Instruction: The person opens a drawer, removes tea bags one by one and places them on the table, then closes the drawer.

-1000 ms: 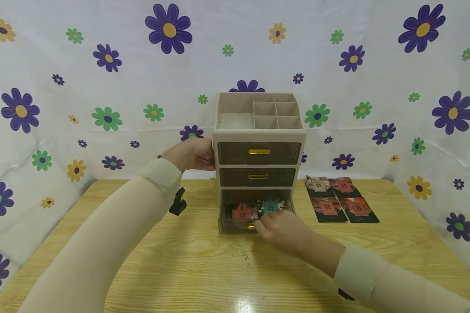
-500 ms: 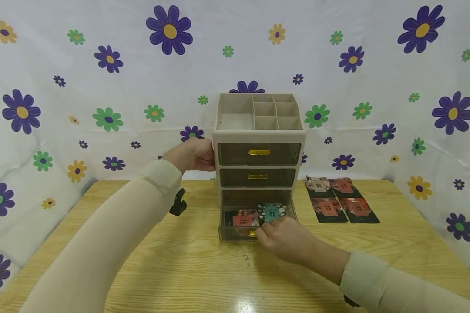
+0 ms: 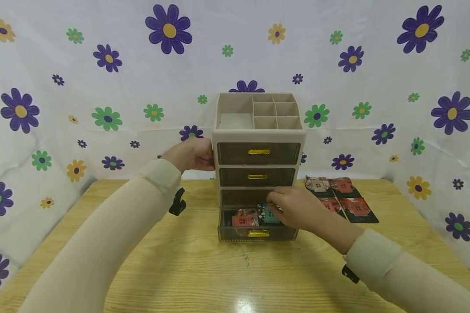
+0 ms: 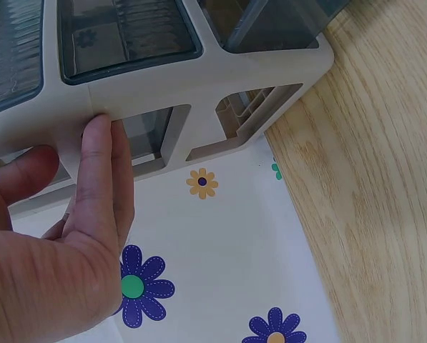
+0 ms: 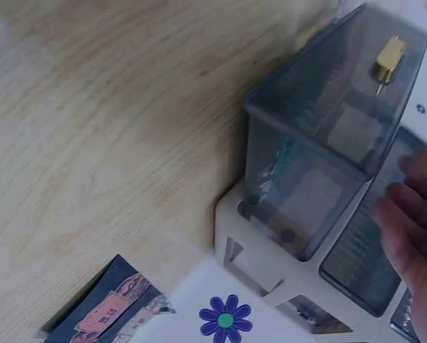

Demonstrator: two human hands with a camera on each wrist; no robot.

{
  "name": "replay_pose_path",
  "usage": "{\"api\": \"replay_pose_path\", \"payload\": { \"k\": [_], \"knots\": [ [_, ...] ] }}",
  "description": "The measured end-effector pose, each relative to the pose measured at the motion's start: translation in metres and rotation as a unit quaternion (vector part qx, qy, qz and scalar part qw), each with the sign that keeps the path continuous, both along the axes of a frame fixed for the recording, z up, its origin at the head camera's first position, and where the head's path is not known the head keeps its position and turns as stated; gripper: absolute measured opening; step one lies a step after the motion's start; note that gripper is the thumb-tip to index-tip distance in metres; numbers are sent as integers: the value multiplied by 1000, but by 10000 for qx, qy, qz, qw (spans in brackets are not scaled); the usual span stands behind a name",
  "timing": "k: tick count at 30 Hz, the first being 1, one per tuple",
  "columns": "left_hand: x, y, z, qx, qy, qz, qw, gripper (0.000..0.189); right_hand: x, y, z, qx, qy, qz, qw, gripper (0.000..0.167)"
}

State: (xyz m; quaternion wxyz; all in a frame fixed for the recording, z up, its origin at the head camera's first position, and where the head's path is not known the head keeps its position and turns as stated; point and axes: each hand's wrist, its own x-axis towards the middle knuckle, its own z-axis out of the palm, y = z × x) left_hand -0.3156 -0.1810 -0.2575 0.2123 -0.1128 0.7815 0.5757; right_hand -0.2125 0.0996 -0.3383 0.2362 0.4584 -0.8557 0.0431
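A cream desktop organizer with three smoky see-through drawers and gold handles stands at the table's back. Its bottom drawer is pulled out, with a red-labelled packet and a teal-labelled packet lying inside. My left hand rests against the organizer's left side; in the left wrist view its straight fingers touch the frame. Over the drawer's right part is my right hand, fingers loosely bent above the teal packet and partly covering it. No object shows in its fingers.
Several dark packets with red and pale labels lie in rows on the wooden table, right of the organizer. Open compartments top the organizer. A flower-print cloth hangs behind and at both sides.
The bottom drawer came further out toward me. My right hand then let go of its handle and moved up and back over the drawer. My left hand stayed put.
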Motion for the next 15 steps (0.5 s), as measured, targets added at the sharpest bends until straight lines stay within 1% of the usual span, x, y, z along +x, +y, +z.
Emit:
{"api": "replay_pose_path", "payload": {
  "k": [2,4,6,8,11,15],
  "knots": [
    [0,0,0,-19,2,8,10000,18,-3,-2,2,299,-688,-248,9969,22],
    [0,0,-1,-20,9,48,10000,21,-7,-5,3,576,-1347,-499,9879,30],
    [0,0,-1,-9,8,86,10000,24,-10,-9,3,838,-1831,-662,9773,40],
    [0,0,-1,3,-10,76,10000,27,-14,-12,2,1072,-2095,-746,9690,48],
    [-1,0,-1,-7,-30,50,10000,28,-19,-17,0,1387,-2351,-830,9584,58],
    [-1,0,0,-15,-29,82,10000,30,-26,-21,-4,1770,-2673,-1009,9418,61]
  ]
}}
